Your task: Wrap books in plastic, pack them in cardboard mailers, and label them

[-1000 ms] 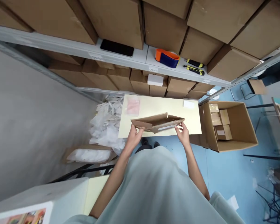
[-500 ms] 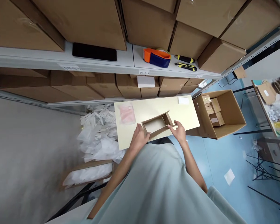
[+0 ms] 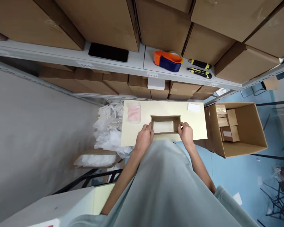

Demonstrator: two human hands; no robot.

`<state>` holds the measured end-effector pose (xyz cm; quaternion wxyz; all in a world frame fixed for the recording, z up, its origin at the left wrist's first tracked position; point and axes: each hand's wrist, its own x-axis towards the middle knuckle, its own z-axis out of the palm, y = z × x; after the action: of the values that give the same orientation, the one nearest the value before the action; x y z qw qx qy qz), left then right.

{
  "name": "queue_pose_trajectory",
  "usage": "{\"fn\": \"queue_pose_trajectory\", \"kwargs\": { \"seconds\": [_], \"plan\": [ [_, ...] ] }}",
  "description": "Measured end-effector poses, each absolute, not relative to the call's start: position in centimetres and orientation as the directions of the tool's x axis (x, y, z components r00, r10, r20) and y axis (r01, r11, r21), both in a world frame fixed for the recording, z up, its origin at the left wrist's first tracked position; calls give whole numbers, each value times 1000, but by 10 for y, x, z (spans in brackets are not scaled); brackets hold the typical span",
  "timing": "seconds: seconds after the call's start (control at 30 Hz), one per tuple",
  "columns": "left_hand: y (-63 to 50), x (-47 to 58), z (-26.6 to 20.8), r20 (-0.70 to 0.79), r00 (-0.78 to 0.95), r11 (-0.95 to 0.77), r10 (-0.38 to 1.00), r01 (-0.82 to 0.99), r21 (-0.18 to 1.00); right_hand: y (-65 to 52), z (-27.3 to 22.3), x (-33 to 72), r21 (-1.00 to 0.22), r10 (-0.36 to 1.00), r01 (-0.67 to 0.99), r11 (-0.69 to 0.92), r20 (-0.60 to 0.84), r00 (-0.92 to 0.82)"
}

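Observation:
A small cardboard box (image 3: 165, 118) with its top uncovered sits on the pale yellow board (image 3: 132, 137) in front of me; its inner floor looks white. My left hand (image 3: 144, 136) grips the left end wall, fingers closed on it. At the opposite end, my right hand (image 3: 186, 132) pinches the right wall near its corner. To the left of the box lies a flat pink packet (image 3: 134, 113) in clear wrap. A white slip of paper (image 3: 193, 107) rests near the board's far right corner.
A large carton (image 3: 251, 126) holding several small boxes stands right of the board. On the shelf ahead are a black phone (image 3: 108, 52), an orange and blue tape dispenser (image 3: 168, 61) and box cutters (image 3: 199, 72). White packing scraps (image 3: 110, 126) are heaped on the left.
The small box has turned from slanted to nearly square with the board. Both hands now hold its two ends. The view has shifted and turned slightly.

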<state>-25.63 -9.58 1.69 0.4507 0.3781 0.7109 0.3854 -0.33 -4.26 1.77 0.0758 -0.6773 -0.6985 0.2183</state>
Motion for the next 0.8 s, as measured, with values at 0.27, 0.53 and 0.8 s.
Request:
{"fn": "queue_pose_trajectory", "kwargs": {
  "seconds": [0.27, 0.53, 0.8],
  "plan": [
    [-93, -213, -2, -275, -194, 333, 942, 423, 843, -29, -7, 29, -549, 858, 796, 254, -251, -447],
    [-107, -199, -28, -112, -238, 258, 965, 766, 589, -15, -38, 73, -669, 817, 675, 311, -174, -550],
    [-62, -220, -38, -14, -157, 139, 988, 832, 537, -2, -40, 57, -613, 892, 771, 172, -234, -386]
  ]
}}
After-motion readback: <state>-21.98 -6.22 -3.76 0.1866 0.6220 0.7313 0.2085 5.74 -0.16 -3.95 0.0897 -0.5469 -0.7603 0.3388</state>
